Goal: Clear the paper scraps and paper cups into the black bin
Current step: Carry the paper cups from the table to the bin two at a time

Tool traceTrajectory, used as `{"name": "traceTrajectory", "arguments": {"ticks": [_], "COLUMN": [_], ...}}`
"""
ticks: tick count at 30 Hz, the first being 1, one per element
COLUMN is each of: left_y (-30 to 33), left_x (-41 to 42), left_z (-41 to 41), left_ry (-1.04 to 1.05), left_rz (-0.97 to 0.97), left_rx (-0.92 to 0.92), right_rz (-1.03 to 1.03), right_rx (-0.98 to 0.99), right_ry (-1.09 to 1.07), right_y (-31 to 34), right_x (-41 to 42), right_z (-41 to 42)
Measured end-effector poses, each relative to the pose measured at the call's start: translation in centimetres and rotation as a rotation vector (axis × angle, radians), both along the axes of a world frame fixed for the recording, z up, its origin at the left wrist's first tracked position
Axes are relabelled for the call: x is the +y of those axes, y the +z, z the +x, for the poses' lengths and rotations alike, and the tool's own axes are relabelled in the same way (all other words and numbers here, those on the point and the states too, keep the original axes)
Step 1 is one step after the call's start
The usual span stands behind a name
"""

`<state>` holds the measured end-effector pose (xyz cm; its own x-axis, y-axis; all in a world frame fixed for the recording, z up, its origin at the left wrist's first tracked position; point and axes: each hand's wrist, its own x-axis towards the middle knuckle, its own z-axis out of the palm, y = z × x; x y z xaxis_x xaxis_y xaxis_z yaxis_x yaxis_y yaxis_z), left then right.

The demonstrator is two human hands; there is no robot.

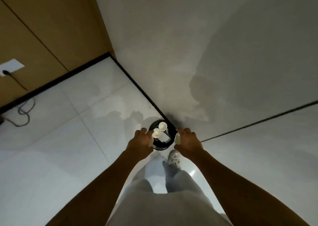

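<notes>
Head view | left hand [140,144] holds paper cup [156,133] | right hand [188,142] holds white cup [177,138] | over black bin [160,146]

Black bin [160,146] with cream-white paper cups [162,126] over it; pale grey glossy floor tiles [60,139] (thin grey grout lines), black skirting [56,80], tan wall panel [43,28], off-white wall [206,36], light grey trousers [154,205].

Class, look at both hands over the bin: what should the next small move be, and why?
Probably open the right hand and let its paper cup drop. It is already at the black bin's rim, two cups show over the opening, and the left hand holds something pale too.
</notes>
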<state>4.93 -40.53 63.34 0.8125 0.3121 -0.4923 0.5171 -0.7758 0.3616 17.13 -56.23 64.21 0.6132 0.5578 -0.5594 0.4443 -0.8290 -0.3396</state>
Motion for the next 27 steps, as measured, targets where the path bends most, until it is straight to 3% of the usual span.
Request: {"name": "traceTrajectory", "arguments": {"ticks": [9,27], "left_y": [-5.7,-39.4], "left_x": [0.3,0.5], "left_z": [6.7,13.3], "left_ry": [0.316,0.350], "left_rz": [-0.100,-0.101], "left_rx": [0.025,-0.003], "right_rz": [-0.032,-0.027], "right_rx": [-0.004,-0.021], "right_ry": [0.257,0.330], "right_y": [-6.0,-38.9], "right_x": [3.9,11.0], "right_z": [9.0,13.5]}}
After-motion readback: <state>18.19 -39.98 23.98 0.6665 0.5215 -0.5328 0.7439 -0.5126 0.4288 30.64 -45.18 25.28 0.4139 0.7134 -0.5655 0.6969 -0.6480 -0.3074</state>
